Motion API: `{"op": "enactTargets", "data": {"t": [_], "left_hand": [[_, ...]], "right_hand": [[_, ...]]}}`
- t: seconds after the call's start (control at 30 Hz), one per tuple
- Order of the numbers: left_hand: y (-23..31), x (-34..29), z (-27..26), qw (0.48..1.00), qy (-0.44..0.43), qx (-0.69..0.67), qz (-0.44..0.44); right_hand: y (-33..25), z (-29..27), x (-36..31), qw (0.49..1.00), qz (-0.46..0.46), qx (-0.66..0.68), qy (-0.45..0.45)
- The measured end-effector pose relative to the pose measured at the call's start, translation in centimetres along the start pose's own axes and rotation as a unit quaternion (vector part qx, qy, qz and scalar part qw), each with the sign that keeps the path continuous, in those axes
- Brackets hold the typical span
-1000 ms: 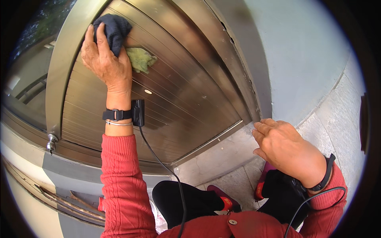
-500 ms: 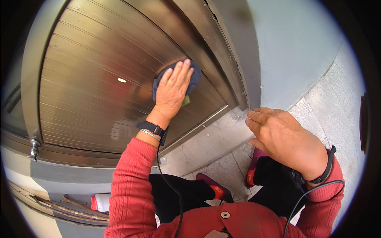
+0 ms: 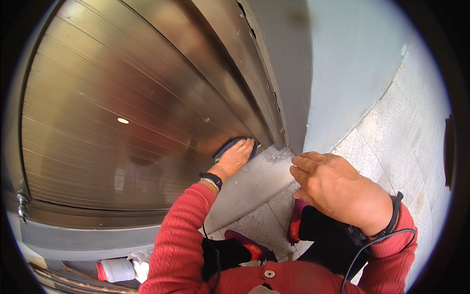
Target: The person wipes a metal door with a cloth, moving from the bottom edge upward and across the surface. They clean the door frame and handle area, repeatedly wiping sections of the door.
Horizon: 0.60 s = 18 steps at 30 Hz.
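My left hand (image 3: 235,158) presses a dark blue cloth (image 3: 227,146) against the lower right part of a bronze-coloured metal door (image 3: 112,152). The fingers lie over the cloth, low on the panel beside the door frame (image 3: 245,68). My right hand (image 3: 338,188) hangs in the air above the paving at the right, its back toward me. Its fingers are bent a little with the thumb apart, and I see nothing in it; the palm is hidden. Each wrist wears a dark strap with a black cable.
A stone sill (image 3: 235,196) runs along the door's foot. Pale blue wall (image 3: 352,63) rises at the right, above grey paving (image 3: 396,127). At lower left lie a white container (image 3: 117,270) with a red rim and some wooden sticks (image 3: 73,284). My shoes stand near the sill.
My left hand has slid the cloth down the door panel toward its bottom right corner. My view has shifted with it. The right hand keeps about the same pose.
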<state>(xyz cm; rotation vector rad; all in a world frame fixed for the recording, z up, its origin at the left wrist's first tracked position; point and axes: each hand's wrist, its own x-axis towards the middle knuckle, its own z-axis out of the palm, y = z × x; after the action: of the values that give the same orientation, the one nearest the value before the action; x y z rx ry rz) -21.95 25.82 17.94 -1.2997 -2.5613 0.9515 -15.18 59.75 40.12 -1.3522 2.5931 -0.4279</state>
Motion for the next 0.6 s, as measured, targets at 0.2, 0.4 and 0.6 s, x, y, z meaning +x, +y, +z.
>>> {"op": "enactTargets", "data": {"t": [0.2, 0.4, 0.6], "left_hand": [[0.0, 0.8, -6.1, 0.896, 0.225, -0.33, -0.194], [-8.0, 0.8, -22.3, 0.667, 0.583, -0.294, -0.36], [-22.0, 1.7, -37.0, 0.575, 0.753, -0.183, -0.263]], "right_hand": [[-0.1, -0.4, 0.2, 1.0, 0.012, -0.011, 0.003], [0.0, 0.3, 0.3, 0.999, -0.001, -0.01, 0.034], [-0.4, 0.5, 0.9, 0.999, -0.002, -0.001, 0.047]]}}
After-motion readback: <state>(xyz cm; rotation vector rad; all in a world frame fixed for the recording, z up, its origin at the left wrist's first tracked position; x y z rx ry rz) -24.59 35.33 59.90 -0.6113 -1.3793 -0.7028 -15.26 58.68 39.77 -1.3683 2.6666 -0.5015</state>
